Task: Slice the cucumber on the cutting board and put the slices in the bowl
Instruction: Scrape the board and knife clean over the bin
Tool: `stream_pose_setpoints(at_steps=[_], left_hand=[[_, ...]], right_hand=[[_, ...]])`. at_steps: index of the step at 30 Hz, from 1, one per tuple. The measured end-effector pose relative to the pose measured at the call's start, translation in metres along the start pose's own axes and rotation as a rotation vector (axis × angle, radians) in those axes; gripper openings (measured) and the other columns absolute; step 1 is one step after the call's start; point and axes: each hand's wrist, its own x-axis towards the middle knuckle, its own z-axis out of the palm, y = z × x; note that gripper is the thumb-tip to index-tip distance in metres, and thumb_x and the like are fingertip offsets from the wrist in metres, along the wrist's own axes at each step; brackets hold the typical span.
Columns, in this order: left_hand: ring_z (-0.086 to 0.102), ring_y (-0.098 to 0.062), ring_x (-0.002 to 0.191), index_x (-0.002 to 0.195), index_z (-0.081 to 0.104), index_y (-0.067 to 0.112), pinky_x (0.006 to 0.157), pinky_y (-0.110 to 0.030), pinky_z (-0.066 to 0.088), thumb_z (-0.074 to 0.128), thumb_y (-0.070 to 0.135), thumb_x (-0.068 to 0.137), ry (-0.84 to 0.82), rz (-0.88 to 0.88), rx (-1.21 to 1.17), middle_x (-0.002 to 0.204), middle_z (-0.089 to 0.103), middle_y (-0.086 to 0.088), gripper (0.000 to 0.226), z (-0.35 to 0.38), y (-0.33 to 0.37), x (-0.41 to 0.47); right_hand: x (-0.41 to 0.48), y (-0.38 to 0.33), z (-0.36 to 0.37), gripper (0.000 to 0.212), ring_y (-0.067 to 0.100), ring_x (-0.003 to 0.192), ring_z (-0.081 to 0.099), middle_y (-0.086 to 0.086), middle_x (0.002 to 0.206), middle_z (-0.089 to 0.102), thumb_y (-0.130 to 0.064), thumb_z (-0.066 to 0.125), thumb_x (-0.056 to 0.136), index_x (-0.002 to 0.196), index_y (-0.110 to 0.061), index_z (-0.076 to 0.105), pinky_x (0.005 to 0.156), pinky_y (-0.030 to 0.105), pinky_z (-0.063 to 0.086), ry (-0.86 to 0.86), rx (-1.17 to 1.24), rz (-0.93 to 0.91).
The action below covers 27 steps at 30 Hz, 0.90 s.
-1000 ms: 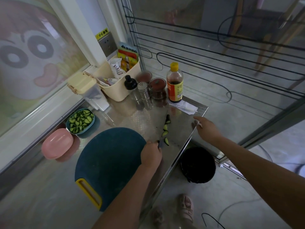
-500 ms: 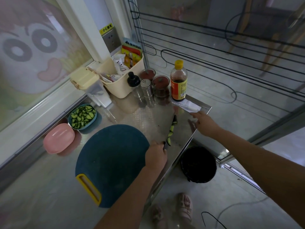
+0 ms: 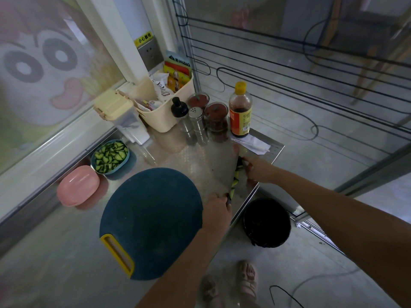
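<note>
Basically, the left hand [image 3: 219, 207] gripped the knife [image 3: 231, 177] handle at the desk's [image 3: 195, 161] right edge, with cucumber pieces [image 3: 235, 182] lying along the blade. The right hand [image 3: 255, 172] touched them; pinching or pushing, couldn't tell. The pieces were likely light, soft and slippery, so best pushed off flat-fingered, clear of the cutting edge. The bowl [image 3: 112, 172] near the left edge held slices.

The steel counter [image 3: 195, 165] before me carries a blue cutting board [image 3: 151, 218] at its near edge. Left of the board stand a blue bowl [image 3: 121, 166] holding cucumber slices [image 3: 111, 155] and, just beside it, an upturned pink bowl [image 3: 77, 188]. At the rear are a cream caddy [image 3: 164, 118], a lidded container [image 3: 124, 116], two shakers [image 3: 196, 123], two jars [image 3: 216, 117], a sauce bottle [image 3: 240, 112] and a folded paper [image 3: 253, 143].
</note>
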Motion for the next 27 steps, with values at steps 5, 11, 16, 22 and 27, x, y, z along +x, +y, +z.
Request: stream_pose_setpoints(at_steps=[5, 11, 16, 22, 27], left_hand=[[0.055, -0.024, 0.086, 0.108, 0.058, 0.011, 0.063, -0.028, 0.037, 0.042, 0.02, 0.094, -0.019, 0.026, -0.006, 0.096, 0.048, -0.009, 0.023, 0.005, 0.007, -0.003], [0.042, -0.017, 0.072, 0.106, 0.059, 0.011, 0.058, -0.025, 0.032, 0.044, 0.019, 0.093, -0.006, 0.004, -0.017, 0.088, 0.04, -0.004, 0.021, 0.007, 0.009, -0.003], [0.049, -0.019, 0.074, 0.105, 0.061, 0.011, 0.065, -0.027, 0.043, 0.044, 0.022, 0.095, 0.006, -0.016, -0.064, 0.098, 0.046, -0.006, 0.023, 0.007, 0.012, -0.003], [0.055, -0.022, 0.084, 0.113, 0.061, 0.013, 0.07, -0.028, 0.044, 0.044, 0.025, 0.096, -0.005, -0.006, -0.082, 0.104, 0.05, -0.008, 0.027, 0.009, 0.015, -0.002], [0.054, -0.022, 0.088, 0.117, 0.06, 0.012, 0.074, -0.028, 0.043, 0.044, 0.024, 0.097, -0.014, 0.013, -0.085, 0.105, 0.05, -0.009, 0.029, 0.011, 0.022, -0.001]], right_hand=[[0.002, -0.002, 0.004, 0.034, 0.017, 0.077, 0.045, -0.01, 0.07, 0.042, 0.002, 0.056, 0.078, 0.105, -0.019, 0.052, 0.053, 0.016, 0.032, 0.048, 0.002, -0.038], [0.006, -0.008, 0.006, 0.044, 0.022, 0.081, 0.055, 0.014, 0.099, 0.059, -0.009, 0.052, 0.087, 0.13, -0.007, 0.044, 0.062, 0.022, 0.042, 0.105, 0.091, 0.03], [0.006, -0.005, 0.008, 0.035, 0.024, 0.1, 0.057, 0.012, 0.112, 0.06, -0.01, 0.057, 0.086, 0.12, -0.001, 0.053, 0.073, 0.016, 0.033, 0.152, 0.061, 0.006], [0.009, 0.002, 0.011, 0.024, 0.016, 0.08, 0.046, 0.006, 0.085, 0.055, -0.006, 0.059, 0.083, 0.105, 0.004, 0.06, 0.072, 0.025, 0.037, 0.152, 0.046, 0.004], [0.002, 0.006, 0.007, 0.032, 0.022, 0.092, 0.058, 0.008, 0.096, 0.061, -0.011, 0.062, 0.082, 0.112, -0.004, 0.058, 0.073, 0.019, 0.035, 0.113, 0.038, 0.05]])
